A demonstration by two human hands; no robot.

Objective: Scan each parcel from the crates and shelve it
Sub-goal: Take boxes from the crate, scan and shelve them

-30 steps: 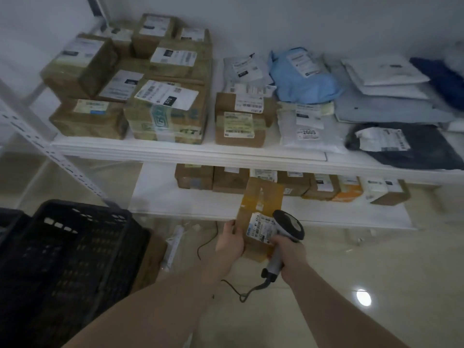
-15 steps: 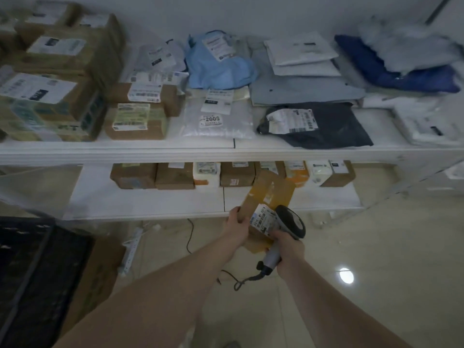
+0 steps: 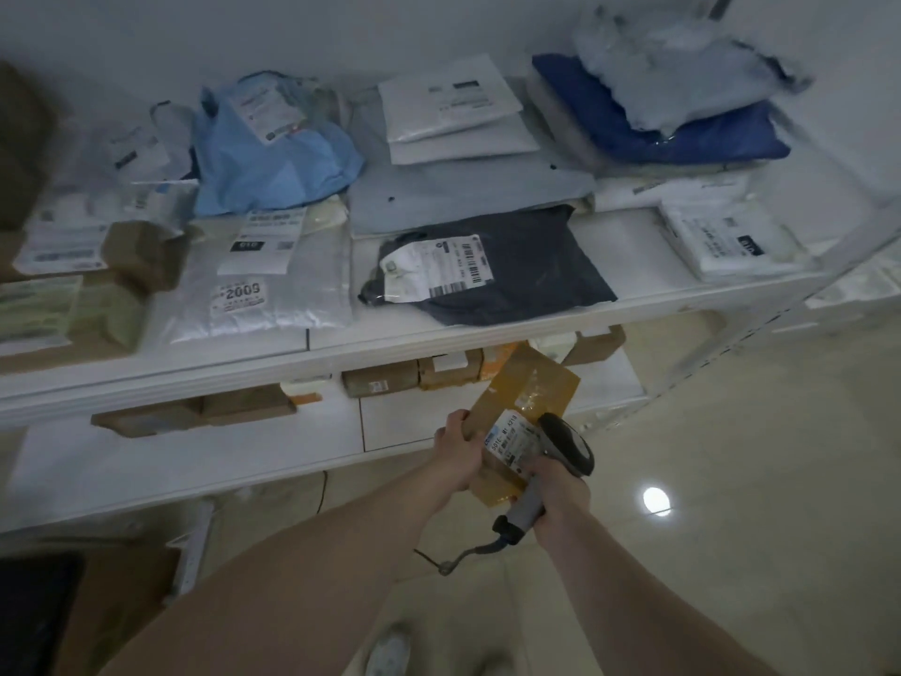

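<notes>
Brown parcel [image 3: 526,397] in left hand [image 3: 458,448]

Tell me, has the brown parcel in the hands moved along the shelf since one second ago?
Yes. The brown parcel moved rightward along the lower shelf.

The floor [image 3: 731,480] is pale, glossy tile, and a round, bright reflection of a lamp [image 3: 656,500] sits on it at the right. A plain white wall [image 3: 341,31] fills the top of the view. Low at the left, a white power strip [image 3: 195,548] lies lengthwise on the tiles, its details blurred. A thin dark cable [image 3: 323,490] runs down across the floor to the right of it. A sheet of brown cardboard [image 3: 122,602] lies just left of the strip. At the bottom edge, the toe of a pale shoe [image 3: 388,651] shows, out of focus.
</notes>
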